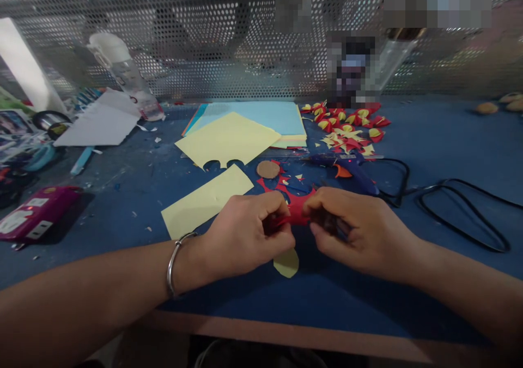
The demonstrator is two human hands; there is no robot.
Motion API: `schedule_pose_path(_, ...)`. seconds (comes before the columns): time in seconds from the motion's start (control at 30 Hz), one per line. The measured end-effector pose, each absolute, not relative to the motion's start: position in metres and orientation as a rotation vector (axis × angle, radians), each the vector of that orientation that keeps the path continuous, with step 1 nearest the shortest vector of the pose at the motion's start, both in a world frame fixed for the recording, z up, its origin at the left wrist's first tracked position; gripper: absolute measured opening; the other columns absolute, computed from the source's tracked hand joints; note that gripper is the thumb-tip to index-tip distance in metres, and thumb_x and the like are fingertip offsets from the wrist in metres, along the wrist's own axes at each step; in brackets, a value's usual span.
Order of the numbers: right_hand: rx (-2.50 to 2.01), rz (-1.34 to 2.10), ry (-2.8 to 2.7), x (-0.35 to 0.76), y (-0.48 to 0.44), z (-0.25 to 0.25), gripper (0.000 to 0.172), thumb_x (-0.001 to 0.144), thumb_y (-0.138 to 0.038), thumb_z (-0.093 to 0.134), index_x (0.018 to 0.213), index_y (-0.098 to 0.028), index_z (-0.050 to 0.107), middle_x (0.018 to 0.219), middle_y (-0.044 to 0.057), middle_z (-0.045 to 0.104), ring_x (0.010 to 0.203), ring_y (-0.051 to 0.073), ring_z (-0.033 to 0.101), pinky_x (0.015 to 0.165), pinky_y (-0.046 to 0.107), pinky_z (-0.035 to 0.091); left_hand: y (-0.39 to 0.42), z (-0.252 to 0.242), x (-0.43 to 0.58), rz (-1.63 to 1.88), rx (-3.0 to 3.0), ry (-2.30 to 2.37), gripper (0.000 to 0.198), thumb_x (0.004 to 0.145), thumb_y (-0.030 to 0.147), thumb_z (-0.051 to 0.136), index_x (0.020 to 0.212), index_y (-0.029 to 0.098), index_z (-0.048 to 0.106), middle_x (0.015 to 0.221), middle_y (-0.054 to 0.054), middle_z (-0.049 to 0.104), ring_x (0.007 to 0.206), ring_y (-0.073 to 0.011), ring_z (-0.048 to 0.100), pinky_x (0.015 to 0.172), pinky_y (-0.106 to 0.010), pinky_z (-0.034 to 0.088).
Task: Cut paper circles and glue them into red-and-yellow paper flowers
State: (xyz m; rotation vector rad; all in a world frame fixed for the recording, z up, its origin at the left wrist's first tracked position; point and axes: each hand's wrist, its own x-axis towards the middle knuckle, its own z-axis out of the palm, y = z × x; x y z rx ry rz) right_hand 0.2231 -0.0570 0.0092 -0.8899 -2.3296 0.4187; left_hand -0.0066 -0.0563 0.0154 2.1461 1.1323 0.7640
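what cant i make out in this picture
Red paper, full shape: head view, covered by the left hand and right hand.
Yellow cutout, upper edge: head view, behind the left hand.
Black cable, far end: head view, cut by right edge.
Bottle, markings: head view, too blurred.

Red piece you hold: matt paper. Your bracelet: smooth, shiny metal. Purple box: smooth plastic. Screen: perforated metal.

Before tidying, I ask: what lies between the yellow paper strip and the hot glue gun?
A brown disc, cut red paper and small pale scraps, in the head view.
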Motion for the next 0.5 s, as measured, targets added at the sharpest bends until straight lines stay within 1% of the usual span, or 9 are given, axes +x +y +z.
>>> schedule_pose_path(0.07,-0.861,0.371,-2.361,0.2226,-0.0571,0.0084,0.006,0.093,-0.016,0.056,0.093,-0.020,0.060,0.076,-0.001,0.061,0.059,0.010,0.051,0.055,0.022,0.042,-0.0559,0.0150,-0.0059,0.768,2.141,1.126,0.005,0.076,0.016,0.064,0.072,0.017,0.060,0.057,0.010,0.050,0.051,-0.0043,0.040,0.052,-0.018,0.031)
schedule_pose_path(0.17,-0.825,0.312,-2.386,0.2212,-0.0565,0.0062,0.012,0.096,-0.015,0.054,0.086,-0.020,0.058,0.069,-0.003,0.056,0.056,0.009,0.047,0.053,0.023,0.038,-0.0565,0.0155,-0.0044,0.773,2.132,1.106,0.007,0.078,0.017,0.062,0.072,0.017,0.059,0.057,0.010,0.048,0.051,-0.0044,0.038,0.052,-0.018,0.031)
schedule_pose_path(0.3,-0.815,0.290,-2.382,0.2207,-0.0564,0.0055,0.016,0.097,-0.013,0.052,0.083,-0.020,0.057,0.068,-0.003,0.055,0.056,0.010,0.048,0.052,0.024,0.038,-0.0573,0.0161,-0.0040,0.755,2.148,1.103,0.008,0.076,0.018,0.062,0.070,0.017,0.057,0.058,0.010,0.049,0.052,-0.0046,0.039,0.051,-0.019,0.030)
schedule_pose_path(0.5,-0.835,0.296,-2.318,0.2216,-0.0572,0.0088,0.017,0.094,-0.009,0.052,0.083,-0.021,0.057,0.069,-0.003,0.055,0.056,0.009,0.048,0.053,0.024,0.038,-0.0536,0.0162,-0.0080,0.771,2.077,1.144,0.007,0.074,0.015,0.065,0.073,0.018,0.059,0.058,0.010,0.056,0.052,-0.0049,0.046,0.053,-0.018,0.036)
